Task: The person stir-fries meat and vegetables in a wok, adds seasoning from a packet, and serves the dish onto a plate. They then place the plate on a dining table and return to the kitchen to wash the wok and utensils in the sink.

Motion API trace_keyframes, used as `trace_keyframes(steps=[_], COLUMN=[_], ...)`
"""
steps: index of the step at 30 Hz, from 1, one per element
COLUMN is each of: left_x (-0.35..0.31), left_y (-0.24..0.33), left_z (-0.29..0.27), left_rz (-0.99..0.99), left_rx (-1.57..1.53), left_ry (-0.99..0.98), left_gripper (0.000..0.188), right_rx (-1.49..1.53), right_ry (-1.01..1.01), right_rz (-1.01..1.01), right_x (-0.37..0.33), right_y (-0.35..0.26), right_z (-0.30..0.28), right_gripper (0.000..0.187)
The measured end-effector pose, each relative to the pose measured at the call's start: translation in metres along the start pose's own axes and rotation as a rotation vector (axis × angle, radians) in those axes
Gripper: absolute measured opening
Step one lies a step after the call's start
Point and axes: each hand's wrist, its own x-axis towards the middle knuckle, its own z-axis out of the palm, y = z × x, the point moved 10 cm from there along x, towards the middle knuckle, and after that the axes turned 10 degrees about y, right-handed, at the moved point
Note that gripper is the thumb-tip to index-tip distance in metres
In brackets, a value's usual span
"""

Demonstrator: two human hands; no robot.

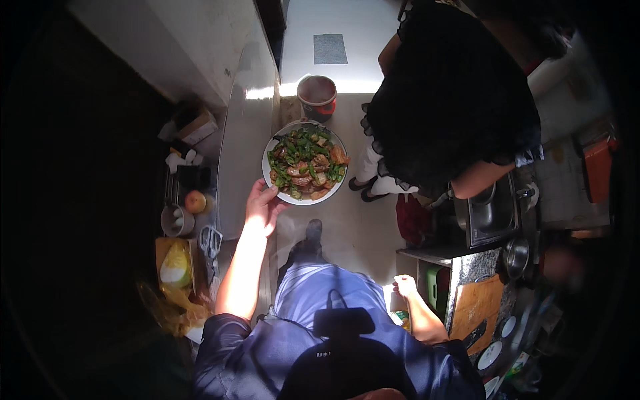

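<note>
On the pale floor (pixel 357 243), a person in black (pixel 453 100) stood by the sink (pixel 495 217). Up over that floor was a plate (pixel 299 201) full of green and brown food (pixel 308 163). The left hand (pixel 261 205) held its near left edge. The right hand (pixel 405 285) was curled; I couldn't tell if it held anything.

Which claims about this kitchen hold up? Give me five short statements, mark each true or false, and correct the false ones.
1. The left hand holds a plate of food by its rim. True.
2. The right hand grips the plate too. False: the right hand is apart from it, near the person's right side.
3. A bucket shows just above the plate in the picture. True.
4. The scissors lie in the sink. False: the scissors are at the picture's left.
5. The metal sink is on the right side of the picture. True.
</note>
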Motion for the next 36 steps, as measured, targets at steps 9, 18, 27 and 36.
trace_keyframes(steps=[9,18,27,36], left_x=[0.16,0.306,0.448,0.618], left_y=[0.071,0.091,0.103,0.108], left_z=[0.063,0.132,0.246,0.396], left_rz=[0.053,0.049,0.055,0.01], left_rx=[0.047,0.024,-0.05,-0.005], left_ry=[-0.056,-0.035,-0.072,-0.077], left_gripper=[0.033,0.033,0.032,0.029], right_rx=[0.129,0.05,0.168,0.056], right_ry=[-0.037,0.005,0.05,-0.082], right_rz=[0.061,0.218,0.056,0.194], right_x=[0.033,0.134,0.253,0.373], right_y=[-0.132,-0.197,-0.383,-0.477], right_z=[0.041,0.015,-0.018,0.014], right_gripper=[0.013,0.018,0.021,0.02])
